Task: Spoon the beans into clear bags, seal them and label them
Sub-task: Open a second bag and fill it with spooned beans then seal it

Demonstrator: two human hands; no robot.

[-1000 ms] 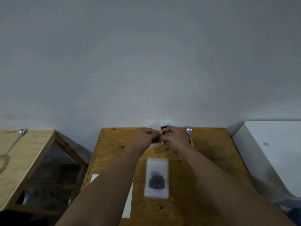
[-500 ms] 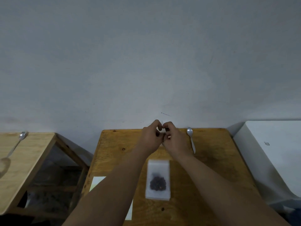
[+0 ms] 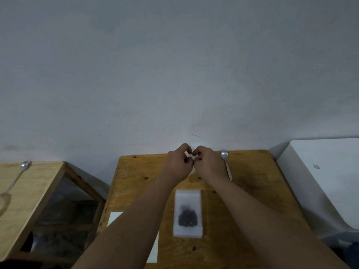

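A clear bag (image 3: 187, 199) holding a small heap of dark beans (image 3: 187, 218) lies flat in the middle of the wooden table (image 3: 252, 191). At the table's far edge my left hand (image 3: 177, 165) and my right hand (image 3: 208, 164) meet fingertip to fingertip. Both pinch a small white piece (image 3: 189, 154), mostly hidden by the fingers; whether it is a label or a bag I cannot tell. A metal spoon (image 3: 226, 164) rests on the table just right of my right hand, bowl toward the wall.
A white paper sheet (image 3: 114, 218) lies at the table's left side, partly under my left forearm. A second wooden table (image 3: 38, 187) at the left carries a long spoon (image 3: 17, 177). A white box-like object (image 3: 326, 181) stands at the right. The grey wall is directly behind.
Both hands have curled tighter around the white piece; its corner, which stuck up above the fingers a second ago, is now almost hidden. The bean bag and spoon have not moved.
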